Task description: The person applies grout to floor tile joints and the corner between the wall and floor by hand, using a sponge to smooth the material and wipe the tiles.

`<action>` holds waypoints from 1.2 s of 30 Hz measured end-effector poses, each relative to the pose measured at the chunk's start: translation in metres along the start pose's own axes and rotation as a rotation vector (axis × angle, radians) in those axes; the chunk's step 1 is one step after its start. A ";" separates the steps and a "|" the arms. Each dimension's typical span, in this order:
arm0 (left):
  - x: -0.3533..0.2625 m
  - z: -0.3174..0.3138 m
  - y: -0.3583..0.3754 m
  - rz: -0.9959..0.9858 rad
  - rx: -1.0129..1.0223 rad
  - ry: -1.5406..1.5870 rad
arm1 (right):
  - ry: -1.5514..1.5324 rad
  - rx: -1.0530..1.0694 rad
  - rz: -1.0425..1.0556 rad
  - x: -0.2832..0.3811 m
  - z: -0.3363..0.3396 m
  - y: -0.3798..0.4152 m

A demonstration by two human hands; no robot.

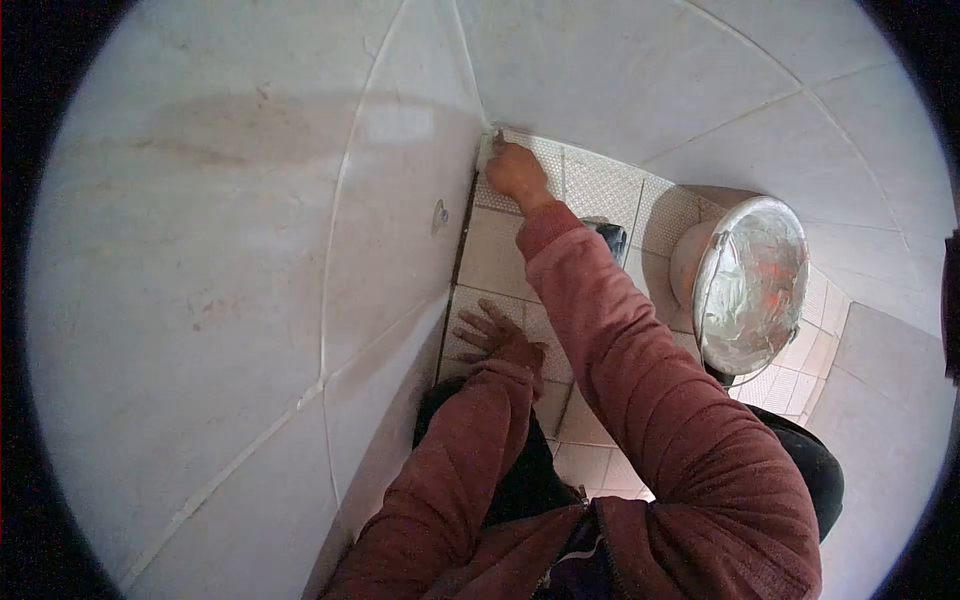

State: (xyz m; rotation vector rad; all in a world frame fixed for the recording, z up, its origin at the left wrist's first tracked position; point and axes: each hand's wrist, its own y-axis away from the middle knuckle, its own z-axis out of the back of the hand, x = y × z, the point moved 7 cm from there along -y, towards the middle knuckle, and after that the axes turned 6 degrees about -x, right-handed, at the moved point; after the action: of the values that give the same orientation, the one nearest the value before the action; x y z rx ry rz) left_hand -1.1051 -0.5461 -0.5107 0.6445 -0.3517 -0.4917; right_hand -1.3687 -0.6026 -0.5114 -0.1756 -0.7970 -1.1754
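Observation:
My right hand [518,172] reaches to the far corner, where the two walls meet the floor. Its fingers are closed, and a small tool or piece at the fingertips is too hidden to name. My left hand [492,332] lies on the floor tiles [497,245] beside the left wall, fingers spread and nothing in it. Light, textured tiles cover the floor under both hands. A dark gap [463,235] runs along the foot of the left wall.
At the right stands a bucket [688,262] smeared inside with pale paste [750,290]. A black object [610,236] lies partly behind my right sleeve. Large pale wall tiles [240,200] close in on both sides. A small metal fitting [440,216] sticks out of the left wall.

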 end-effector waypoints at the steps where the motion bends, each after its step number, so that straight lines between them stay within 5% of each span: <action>1: 0.000 0.003 0.002 0.001 -0.001 0.000 | 0.016 0.020 -0.006 -0.002 0.000 0.000; 7: 0.000 -0.006 -0.004 -0.008 -0.059 -0.013 | 0.004 0.077 -0.120 -0.002 -0.016 -0.013; 10: 0.002 -0.005 -0.003 0.044 0.033 -0.039 | 0.034 -0.005 0.065 0.010 -0.011 -0.008; 15: 0.000 0.009 0.003 0.032 0.152 0.084 | 0.025 -0.010 0.000 0.015 0.006 0.010; 18: 0.001 -0.003 -0.001 0.006 -0.053 -0.019 | 0.090 0.003 0.023 0.009 0.001 0.010; 20: 0.001 0.001 0.001 0.014 -0.005 0.027 | 0.144 0.028 0.068 0.008 -0.005 0.013; 36: 0.001 0.004 0.000 0.068 0.115 0.029 | 0.278 -0.256 0.214 0.025 0.011 0.022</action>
State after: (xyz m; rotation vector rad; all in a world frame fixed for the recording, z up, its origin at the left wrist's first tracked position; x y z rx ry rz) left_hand -1.1059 -0.5489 -0.5080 0.7479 -0.3754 -0.3984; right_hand -1.3505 -0.6064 -0.4819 -0.2946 -0.3720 -1.0669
